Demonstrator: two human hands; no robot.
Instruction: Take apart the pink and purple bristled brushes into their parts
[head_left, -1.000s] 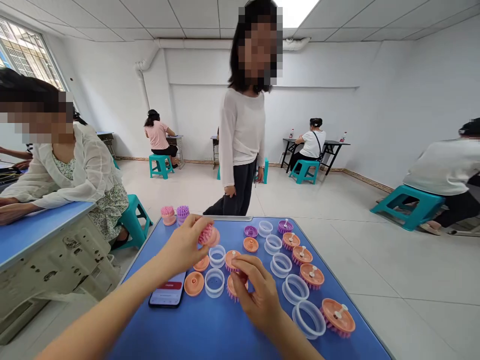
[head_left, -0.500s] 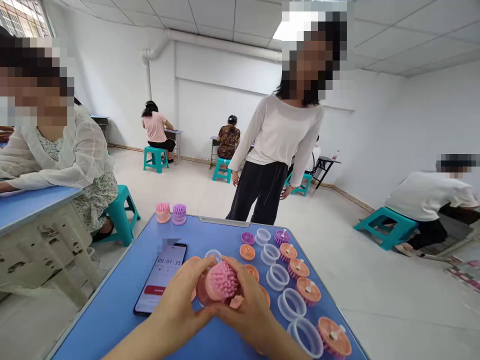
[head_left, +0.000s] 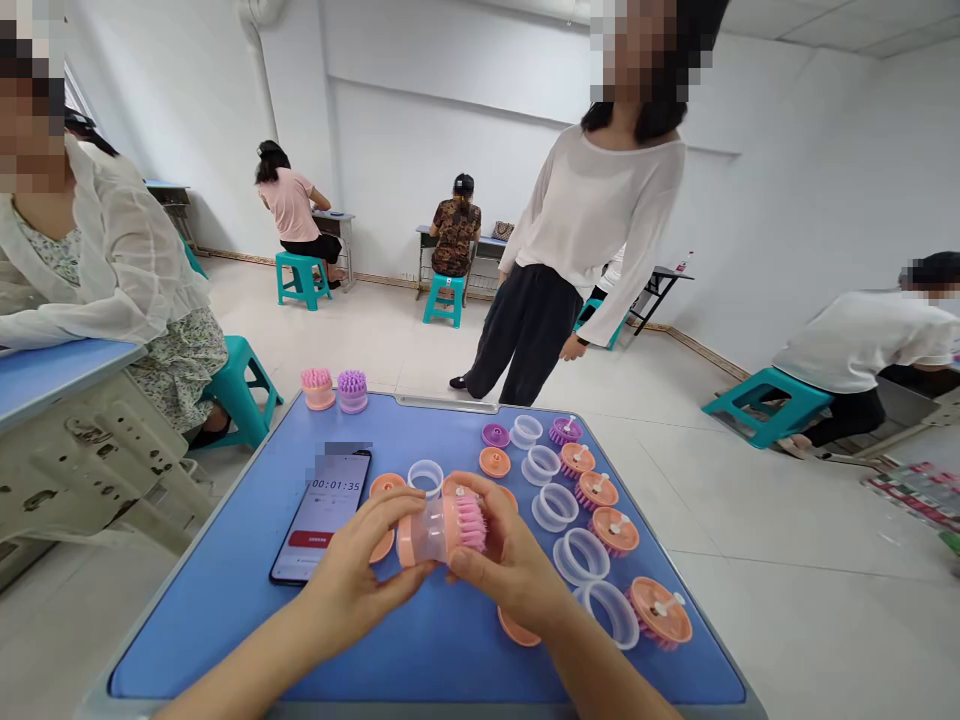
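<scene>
Where it sits: a pink-bristled scalp brush (head_left: 442, 532) with clear plastic ring and peach-orange base, held sideways over the middle of the blue table top (head_left: 217, 620)
Left hand (head_left: 352, 572): narrow, closed round the ring and base
Right hand (head_left: 502, 562): narrow, fingers curled at the bristle end
Handling: looks light and stiff, with soft bristles; the smooth ring may slip, so the base looks the surer hold

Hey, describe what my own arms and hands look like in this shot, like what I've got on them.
Your left hand and right hand are bare, with no gloves. Your left forearm and right forearm show no sleeves down to the frame's edge. No watch, bracelet, ring, cable or marking is visible on either.
</scene>
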